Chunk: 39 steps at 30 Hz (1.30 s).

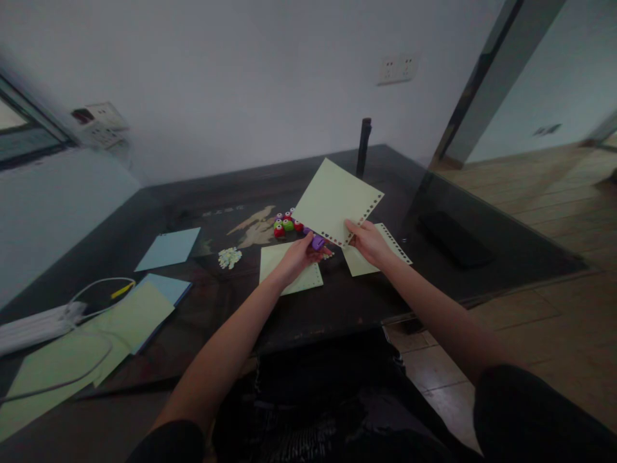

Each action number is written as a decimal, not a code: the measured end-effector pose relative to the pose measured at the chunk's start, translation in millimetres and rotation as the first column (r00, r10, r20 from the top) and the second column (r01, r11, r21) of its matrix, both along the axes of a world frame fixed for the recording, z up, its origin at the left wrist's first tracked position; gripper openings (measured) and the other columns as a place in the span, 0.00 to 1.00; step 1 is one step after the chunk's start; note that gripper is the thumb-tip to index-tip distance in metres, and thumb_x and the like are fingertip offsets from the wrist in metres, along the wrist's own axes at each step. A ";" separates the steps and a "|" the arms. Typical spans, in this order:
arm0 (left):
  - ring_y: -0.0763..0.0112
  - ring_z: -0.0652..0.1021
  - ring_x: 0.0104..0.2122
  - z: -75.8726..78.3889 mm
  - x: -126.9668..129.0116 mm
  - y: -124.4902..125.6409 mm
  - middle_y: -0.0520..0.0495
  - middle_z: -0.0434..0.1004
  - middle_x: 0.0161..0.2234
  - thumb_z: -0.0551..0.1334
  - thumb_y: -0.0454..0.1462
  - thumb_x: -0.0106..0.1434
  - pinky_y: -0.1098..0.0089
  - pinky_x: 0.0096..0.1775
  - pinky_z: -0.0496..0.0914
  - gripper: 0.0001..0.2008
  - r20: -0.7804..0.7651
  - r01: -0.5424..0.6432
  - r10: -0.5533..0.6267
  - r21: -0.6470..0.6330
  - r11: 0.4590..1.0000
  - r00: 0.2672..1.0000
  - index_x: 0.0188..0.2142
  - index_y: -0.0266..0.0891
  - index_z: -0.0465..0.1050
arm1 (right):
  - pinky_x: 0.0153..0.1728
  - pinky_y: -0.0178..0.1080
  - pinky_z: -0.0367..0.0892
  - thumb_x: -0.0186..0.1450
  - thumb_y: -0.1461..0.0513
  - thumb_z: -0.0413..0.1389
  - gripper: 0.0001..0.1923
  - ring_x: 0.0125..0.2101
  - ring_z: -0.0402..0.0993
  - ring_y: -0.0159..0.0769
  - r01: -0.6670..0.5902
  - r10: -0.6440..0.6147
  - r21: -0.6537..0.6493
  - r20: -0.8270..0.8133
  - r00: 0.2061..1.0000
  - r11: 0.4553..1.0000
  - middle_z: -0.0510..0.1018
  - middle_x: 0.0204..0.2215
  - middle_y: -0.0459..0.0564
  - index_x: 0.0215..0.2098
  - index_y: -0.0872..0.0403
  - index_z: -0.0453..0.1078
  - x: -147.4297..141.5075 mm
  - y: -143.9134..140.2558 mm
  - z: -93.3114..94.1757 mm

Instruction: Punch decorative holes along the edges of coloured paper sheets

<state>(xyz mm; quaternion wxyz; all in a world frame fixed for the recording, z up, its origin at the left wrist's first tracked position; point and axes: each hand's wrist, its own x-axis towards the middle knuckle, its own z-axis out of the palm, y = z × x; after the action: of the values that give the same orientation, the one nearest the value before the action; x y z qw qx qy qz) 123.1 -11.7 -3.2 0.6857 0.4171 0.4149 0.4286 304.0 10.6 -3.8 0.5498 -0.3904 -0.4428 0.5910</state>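
The left hand's grip (304, 253) is closed round a small purple punch (318, 242) at the near edge of a pale sheet (337, 196), raised above the dark surface (332, 315). The right hand's grip (369, 242) pinches the sheet's near-right corner, beside rows of cut-out shapes. To the left lie colourful punches (286, 224) and, farther left, a heap of paper bits (229, 258).

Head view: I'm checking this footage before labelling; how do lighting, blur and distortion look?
In the head view, the light is dim and flat, leaving the table dark; in the head view, the held sheet shows distinct edge holes, but the lettering looks too soft to read and the floor at right looks smeared; the head view also looks stretched near its corners, as around the right sleeve.
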 end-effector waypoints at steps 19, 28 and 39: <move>0.76 0.73 0.24 -1.8 0.2 -0.9 0.42 0.78 0.30 0.50 0.45 0.67 0.72 0.33 0.68 0.19 -0.018 0.021 -0.021 0.002 1.000 1.000 0.34 0.33 0.72 | 0.29 0.39 0.69 0.53 0.50 0.61 0.18 0.29 0.74 0.37 0.029 -0.028 -0.020 0.044 0.999 0.999 0.78 0.28 0.50 0.33 0.54 0.70 -0.2 0.9 -1.2; 0.77 0.71 0.22 -4.9 -0.7 1.5 0.44 0.78 0.28 0.50 0.45 0.67 0.73 0.30 0.66 0.17 -0.042 -0.017 0.018 0.040 0.999 0.999 0.39 0.35 0.71 | 0.29 0.38 0.70 0.50 0.48 0.62 0.19 0.29 0.74 0.36 0.064 -0.065 0.011 0.067 0.996 0.998 0.79 0.28 0.50 0.31 0.54 0.70 2.2 2.6 -1.5; 0.78 0.74 0.30 3.2 -5.0 -0.1 0.41 0.77 0.42 0.65 0.35 0.56 0.75 0.36 0.68 0.13 0.005 -0.036 0.035 0.096 0.995 0.999 0.42 0.34 0.73 | 0.31 0.41 0.71 0.46 0.50 0.65 0.20 0.28 0.74 0.38 0.289 -0.282 0.114 -0.071 0.957 0.951 0.79 0.27 0.49 0.29 0.55 0.71 19.9 8.2 11.1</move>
<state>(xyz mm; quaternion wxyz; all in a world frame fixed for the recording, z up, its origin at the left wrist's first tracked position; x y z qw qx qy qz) 118.1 -11.8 0.0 0.6579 0.4414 0.3999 0.4609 323.9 18.7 7.4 0.6641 -0.3997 -0.4024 0.4871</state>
